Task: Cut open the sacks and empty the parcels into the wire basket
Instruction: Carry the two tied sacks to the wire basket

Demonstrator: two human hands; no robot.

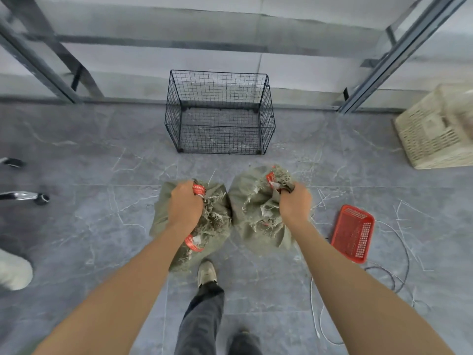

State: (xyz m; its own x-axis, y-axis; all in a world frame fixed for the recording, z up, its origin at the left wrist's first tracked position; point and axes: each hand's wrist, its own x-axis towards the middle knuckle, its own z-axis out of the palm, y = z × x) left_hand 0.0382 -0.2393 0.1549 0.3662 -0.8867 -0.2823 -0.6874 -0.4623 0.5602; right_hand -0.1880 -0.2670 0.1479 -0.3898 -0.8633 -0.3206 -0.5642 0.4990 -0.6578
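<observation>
Two olive-green woven fabric sacks with frayed, torn tops sit side by side on a grey marble-patterned tiled floor [102, 226], touching each other, directly in front of the person. The left sack [163, 216] has its bunched top gripped by the left hand [185, 204], fingers curled tightly around the gathered cloth just beside a band of red printed tape [199, 190]. A second red tape band [193, 243] shows lower on the same sack, near the forearm. The right sack [245, 196] is gripped the same way by the right hand [294, 203], fingers curled around its gathered neck, with another red tape strip [270, 178] above the knuckles.

Beyond the sacks, at the far edge of the floor by the wall, stands a black wire basket [174, 108], rectangular and open at the top, with the floor visible through its mesh.

To the right of the right sack lies a red perforated plastic tray [353, 233]. Further right, near the floor's far right corner, is a cream woven crate [430, 134]. Thin cables [316, 316] trail across the floor near the tray. Below the sacks are the person's grey shoe [207, 272] and dark trouser leg. At the left edge are chair castors [41, 198].
</observation>
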